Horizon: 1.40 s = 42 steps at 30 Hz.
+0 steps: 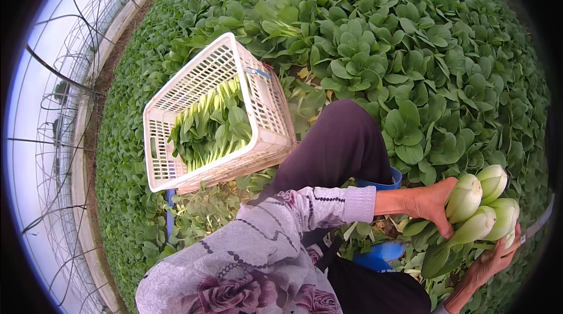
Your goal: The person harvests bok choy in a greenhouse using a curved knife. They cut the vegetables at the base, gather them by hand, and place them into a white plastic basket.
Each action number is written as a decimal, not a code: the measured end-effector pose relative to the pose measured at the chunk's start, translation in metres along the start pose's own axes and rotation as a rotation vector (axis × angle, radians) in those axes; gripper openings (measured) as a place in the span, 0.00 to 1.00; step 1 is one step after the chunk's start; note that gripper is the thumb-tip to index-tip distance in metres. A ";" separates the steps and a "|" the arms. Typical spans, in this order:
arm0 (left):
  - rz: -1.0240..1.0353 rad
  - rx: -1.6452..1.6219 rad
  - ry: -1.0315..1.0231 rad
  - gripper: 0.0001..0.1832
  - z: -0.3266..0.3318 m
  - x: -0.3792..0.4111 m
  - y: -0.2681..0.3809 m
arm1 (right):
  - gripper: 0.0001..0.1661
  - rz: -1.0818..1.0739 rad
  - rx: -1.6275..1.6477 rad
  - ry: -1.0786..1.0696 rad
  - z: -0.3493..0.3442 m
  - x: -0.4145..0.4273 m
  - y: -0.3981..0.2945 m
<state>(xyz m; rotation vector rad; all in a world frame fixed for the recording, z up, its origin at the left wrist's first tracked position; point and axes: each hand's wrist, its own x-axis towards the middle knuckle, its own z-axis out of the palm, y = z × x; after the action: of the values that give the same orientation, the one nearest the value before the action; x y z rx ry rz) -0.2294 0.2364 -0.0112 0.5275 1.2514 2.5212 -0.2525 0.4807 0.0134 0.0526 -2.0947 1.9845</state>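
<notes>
My left hand [433, 204] is closed round a bunch of several pak choi [470, 221], their pale bases facing up and their leaves hanging below. On the bunch's far right side, my right hand [490, 259] has its fingers curled against the lowest base. A narrow grey metal blade [539, 221], apparently a knife's, extends from those fingers towards the rim; its handle is hidden. To the left stands a white slatted plastic crate [268, 107], tilted in view, with pak choi [211, 124] laid inside in rows.
Dense growing pak choi [352, 54] surrounds me. Cut leaves [206, 215] litter the ground below the crate. My bent knee [338, 138] lies between crate and hands, above blue boots [378, 256]. A blue bar [170, 215] shows under the crate. Bare hoop framing [57, 138] runs along the left.
</notes>
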 end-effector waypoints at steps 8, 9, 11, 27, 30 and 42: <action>0.178 -0.134 0.111 0.27 -0.014 -0.095 0.055 | 0.31 0.154 0.157 -0.210 0.123 -0.041 -0.052; 0.178 -0.053 0.084 0.27 -0.020 -0.107 0.065 | 0.31 0.155 0.114 -0.278 0.139 -0.045 -0.059; 0.105 -0.142 0.069 0.28 -0.027 -0.135 0.081 | 0.31 0.235 0.158 -0.407 0.169 -0.058 -0.072; -0.731 1.326 0.732 0.20 -0.209 -0.457 0.351 | 0.19 0.322 -0.072 -0.590 0.250 -0.045 -0.038; -1.294 1.639 0.246 0.21 -0.247 -0.493 0.326 | 0.17 0.376 -0.099 -0.584 0.233 -0.047 -0.017; -2.102 1.200 -0.833 0.21 -0.319 -0.670 0.177 | 0.21 0.373 -0.382 -0.395 0.166 -0.061 -0.009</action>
<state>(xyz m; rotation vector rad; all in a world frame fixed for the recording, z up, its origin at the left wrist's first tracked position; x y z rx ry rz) 0.2154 -0.3594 -0.1801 0.0989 1.3321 -0.2385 -0.2180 0.3077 0.0030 -0.0228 -2.8931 1.8310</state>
